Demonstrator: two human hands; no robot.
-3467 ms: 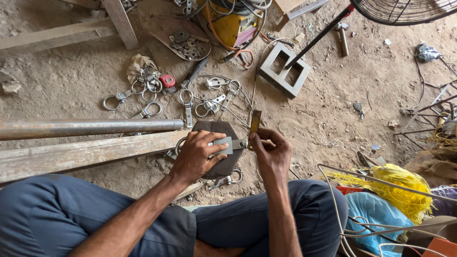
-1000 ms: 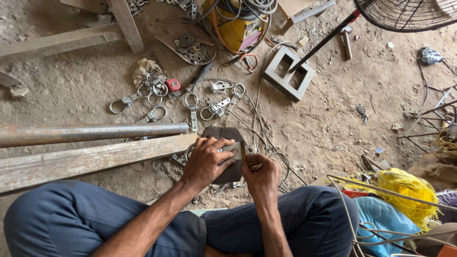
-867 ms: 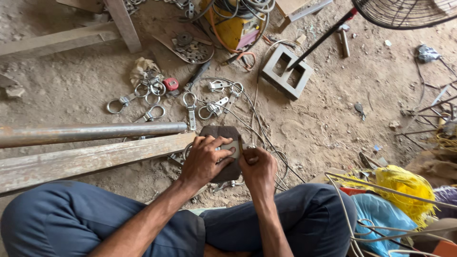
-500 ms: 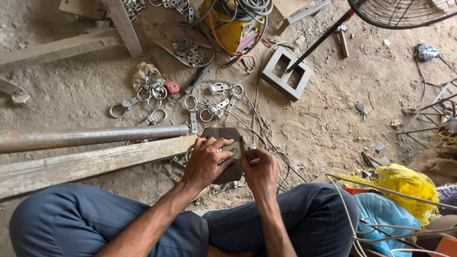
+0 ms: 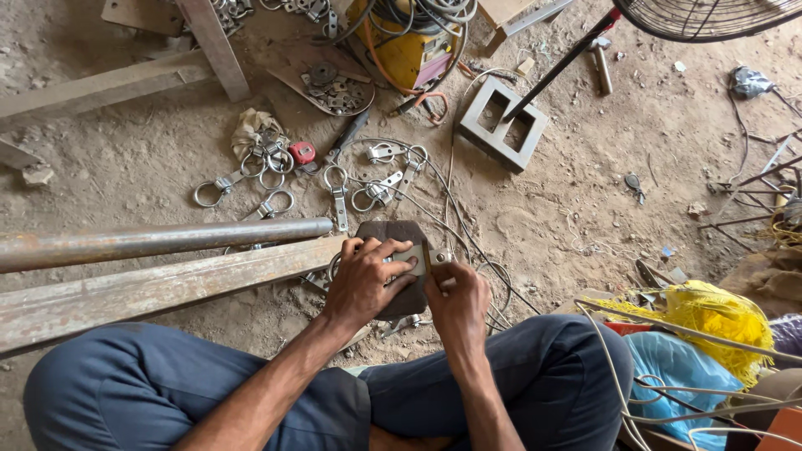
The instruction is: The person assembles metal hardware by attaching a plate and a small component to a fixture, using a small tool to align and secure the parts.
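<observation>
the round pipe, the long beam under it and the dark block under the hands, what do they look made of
Round pipe: looks like steel, grey sheen with rust patches. Long beam: probably metal too, flat pale faces dulled by rust and dust, though weathered wood can't be ruled out. Dark block: likely a heavy iron or steel slab, matte brown-black; the left hand and right hand cover most of it.

Left hand point(image 5: 368, 280) covers most of the small grey metal piece point(image 5: 412, 255); its shape is unclear. Right hand point(image 5: 458, 296) hides whatever it pinches. Fan point(image 5: 710, 15) and steel pipe point(image 5: 159, 242) run off frame.
</observation>
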